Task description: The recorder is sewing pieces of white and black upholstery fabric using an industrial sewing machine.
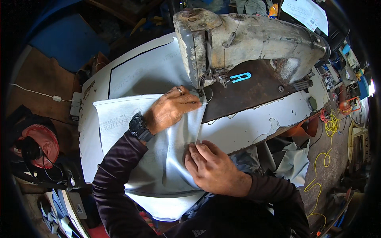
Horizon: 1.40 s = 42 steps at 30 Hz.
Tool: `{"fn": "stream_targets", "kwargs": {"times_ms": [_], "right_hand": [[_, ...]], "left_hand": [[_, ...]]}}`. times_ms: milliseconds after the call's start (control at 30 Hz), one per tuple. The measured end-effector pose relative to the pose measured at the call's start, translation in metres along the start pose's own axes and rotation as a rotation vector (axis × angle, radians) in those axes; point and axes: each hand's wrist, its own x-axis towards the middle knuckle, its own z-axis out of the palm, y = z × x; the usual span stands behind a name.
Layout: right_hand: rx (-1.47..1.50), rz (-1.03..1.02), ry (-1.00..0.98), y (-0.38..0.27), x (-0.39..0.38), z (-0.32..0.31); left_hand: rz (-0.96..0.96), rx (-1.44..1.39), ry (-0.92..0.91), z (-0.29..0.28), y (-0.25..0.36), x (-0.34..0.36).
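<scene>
A light grey sheet of fabric [151,166] with faint print drapes over the white tabletop and down toward my lap. An old, worn sewing machine [262,37] stands above its far right edge. My left hand [172,109], with a ring and a black wristwatch [140,127], presses on the fabric with fingers bent together at the edge beside the needle area. Closer to me, my right hand [212,166] pinches the same edge between thumb and fingers. The fingertips partly cover the fabric edge, and the spot under the needle is hard to make out.
A light-blue slotted piece [240,77] is by the presser foot, over the machine's dark bed [234,101]. Chipped white tabletop [254,133] borders the bed. A yellow cord [317,174] trails over the floor at right. A red bag [39,144] sits at left.
</scene>
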Motion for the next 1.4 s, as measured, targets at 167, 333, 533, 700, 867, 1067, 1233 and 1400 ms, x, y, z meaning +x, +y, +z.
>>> {"fn": "stream_targets", "kwargs": {"times_ms": [167, 333, 533, 700, 867, 1067, 1233, 1400], "right_hand": [[0.009, -0.006, 0.006, 0.002, 0.008, 0.005], [-0.007, -0.036, 0.009, 0.006, 0.013, 0.010], [-0.053, -0.057, -0.050, 0.012, 0.010, 0.003], [-0.101, -0.078, -0.093, 0.018, -0.002, -0.005], [-0.104, -0.074, -0.118, 0.030, -0.019, -0.013], [-0.107, -0.121, -0.096, 0.067, -0.045, -0.030], [-0.083, -0.150, -0.100, 0.082, -0.053, -0.031], [-0.060, -0.135, -0.103, 0.087, -0.053, -0.031]], "left_hand": [[-0.010, -0.013, -0.022, -0.002, -0.010, 0.001], [-0.057, -0.028, -0.067, -0.004, -0.016, 0.002], [-0.048, 0.095, -0.052, -0.002, -0.013, 0.004], [-0.139, 0.145, -0.057, -0.001, 0.001, 0.005], [-0.173, 0.319, -0.027, 0.002, 0.023, 0.009], [-0.302, 0.378, -0.025, 0.018, 0.054, 0.016], [-0.389, 0.411, -0.019, 0.024, 0.061, 0.020], [-0.403, 0.443, -0.044, 0.024, 0.062, 0.021]]}}
